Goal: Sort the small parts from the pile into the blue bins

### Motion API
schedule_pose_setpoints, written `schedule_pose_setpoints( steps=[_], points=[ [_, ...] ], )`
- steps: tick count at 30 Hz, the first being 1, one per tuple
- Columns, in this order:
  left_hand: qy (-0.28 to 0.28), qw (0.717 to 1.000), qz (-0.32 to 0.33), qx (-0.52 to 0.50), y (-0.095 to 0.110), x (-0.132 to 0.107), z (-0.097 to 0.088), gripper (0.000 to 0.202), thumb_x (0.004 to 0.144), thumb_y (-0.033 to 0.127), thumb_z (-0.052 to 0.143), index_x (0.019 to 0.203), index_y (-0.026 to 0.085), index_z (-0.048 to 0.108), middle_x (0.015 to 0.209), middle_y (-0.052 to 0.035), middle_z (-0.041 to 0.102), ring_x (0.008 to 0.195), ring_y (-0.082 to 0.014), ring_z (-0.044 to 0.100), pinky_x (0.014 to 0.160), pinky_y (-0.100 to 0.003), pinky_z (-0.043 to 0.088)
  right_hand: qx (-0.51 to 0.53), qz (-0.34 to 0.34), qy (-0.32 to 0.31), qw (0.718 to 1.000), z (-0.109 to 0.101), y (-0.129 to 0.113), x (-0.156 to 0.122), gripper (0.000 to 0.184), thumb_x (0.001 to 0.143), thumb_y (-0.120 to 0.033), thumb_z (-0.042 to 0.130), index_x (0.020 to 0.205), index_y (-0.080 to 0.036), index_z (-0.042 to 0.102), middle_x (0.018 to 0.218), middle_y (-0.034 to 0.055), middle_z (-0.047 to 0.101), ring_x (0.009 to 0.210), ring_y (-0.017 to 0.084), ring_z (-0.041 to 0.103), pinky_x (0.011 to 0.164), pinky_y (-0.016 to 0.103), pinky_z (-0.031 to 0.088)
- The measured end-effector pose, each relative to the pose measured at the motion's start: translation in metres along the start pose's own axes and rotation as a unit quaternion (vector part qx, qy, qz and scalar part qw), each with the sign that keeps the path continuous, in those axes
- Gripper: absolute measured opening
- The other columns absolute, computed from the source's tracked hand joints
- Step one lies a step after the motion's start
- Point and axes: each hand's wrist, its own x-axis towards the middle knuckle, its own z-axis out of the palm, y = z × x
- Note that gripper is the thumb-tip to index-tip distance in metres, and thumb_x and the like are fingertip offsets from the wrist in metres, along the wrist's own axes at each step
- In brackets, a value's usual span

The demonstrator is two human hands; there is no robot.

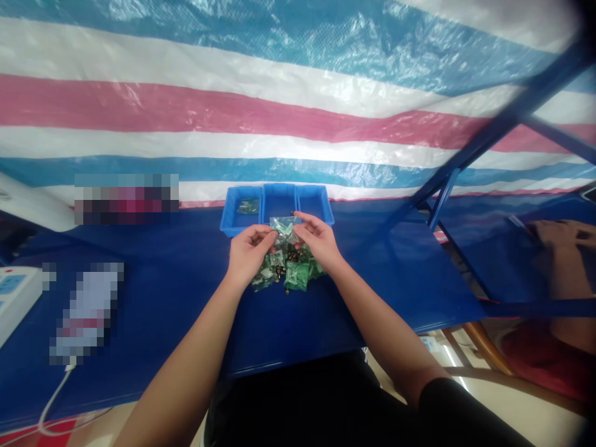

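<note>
Between my two hands a small clear plastic bag (285, 228) is held up, with something pale inside that I cannot make out. My left hand (251, 249) pinches its left edge between thumb and fingers. At the bag's right edge, my right hand (319, 241) grips with thumb and fingers too. Right below lies a pile of small bags, among them a green one (297, 275) and a clear one (264, 277) with small parts in it. Behind the hands stand three joined blue bins; the left bin (228, 208) has a few small bags in it.
A blurred-out flat device (88, 310) with a white cable (49, 406) lies on the blue table (186, 335) at left, near a white power strip (18, 298). Blue metal bars (484, 146) rise at right; beyond them are another person's hands (565, 236). A striped sheet (279, 112) hangs behind.
</note>
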Motion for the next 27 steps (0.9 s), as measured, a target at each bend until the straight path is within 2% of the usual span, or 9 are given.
schedule_pose_setpoints(
  steps=[3, 6, 11, 17, 24, 27],
  points=[
    [0.009, 1.000, 0.009, 0.008, 0.0007, -0.0003, 0.0003, 0.024, 0.077, 0.038, 0.074, 0.091, 0.019, 0.068, 0.061, 0.0007, 0.063, 0.054, -0.0120, 0.059, 0.052, -0.023, 0.046, 0.004, 0.038, 0.019, 0.999, 0.0002, 0.0008, 0.0015, 0.040, 0.071, -0.050, 0.076, 0.096, -0.019, 0.070, 0.073, 0.0021, 0.069, 0.059, 0.016, 0.065, 0.051, 0.030, 0.054],
    [0.018, 1.000, 0.020, 0.013, 0.0012, -0.0003, 0.0001, 0.022, 0.078, 0.038, 0.073, 0.089, 0.018, 0.068, 0.062, 0.0005, 0.063, 0.054, -0.0118, 0.058, 0.053, -0.023, 0.045, -0.004, 0.033, 0.017, 0.999, 0.0002, 0.0003, 0.0009, 0.037, 0.069, -0.052, 0.077, 0.083, -0.019, 0.070, 0.066, 0.0011, 0.067, 0.055, 0.015, 0.062, 0.050, 0.030, 0.052],
    [0.018, 1.000, 0.016, 0.019, 0.0010, -0.0004, -0.0001, 0.020, 0.079, 0.036, 0.072, 0.086, 0.018, 0.066, 0.062, 0.0009, 0.062, 0.054, -0.0108, 0.057, 0.053, -0.022, 0.045, -0.042, -0.020, 0.019, 0.999, -0.0007, 0.0003, -0.0018, 0.034, 0.073, -0.053, 0.074, 0.081, -0.020, 0.071, 0.061, -0.0007, 0.064, 0.049, 0.012, 0.054, 0.049, 0.028, 0.048],
    [0.020, 0.999, 0.034, 0.036, -0.0011, -0.0003, 0.0008, 0.018, 0.079, 0.033, 0.070, 0.084, 0.018, 0.061, 0.063, 0.0025, 0.060, 0.053, -0.0106, 0.059, 0.053, -0.021, 0.044, -0.052, -0.035, 0.027, 0.998, 0.0013, -0.0007, -0.0030, 0.032, 0.074, -0.049, 0.075, 0.080, -0.018, 0.070, 0.057, -0.0015, 0.062, 0.047, 0.011, 0.053, 0.047, 0.025, 0.044],
    [0.038, 0.998, 0.036, 0.035, -0.0022, 0.0007, -0.0002, 0.020, 0.080, 0.035, 0.069, 0.090, 0.018, 0.065, 0.066, 0.0012, 0.062, 0.054, -0.0103, 0.057, 0.053, -0.022, 0.044, -0.036, -0.028, 0.033, 0.998, 0.0025, -0.0007, -0.0027, 0.033, 0.070, -0.046, 0.078, 0.085, -0.018, 0.070, 0.067, 0.0006, 0.068, 0.054, 0.013, 0.060, 0.047, 0.025, 0.048],
    [0.035, 0.998, 0.032, 0.031, -0.0032, 0.0006, -0.0005, 0.022, 0.080, 0.037, 0.070, 0.091, 0.018, 0.066, 0.070, 0.0007, 0.063, 0.057, -0.0102, 0.056, 0.056, -0.022, 0.044, -0.035, -0.024, 0.039, 0.998, 0.0021, -0.0007, -0.0027, 0.031, 0.071, -0.045, 0.078, 0.085, -0.018, 0.069, 0.063, -0.0006, 0.066, 0.051, 0.012, 0.058, 0.047, 0.025, 0.047]
  ],
)
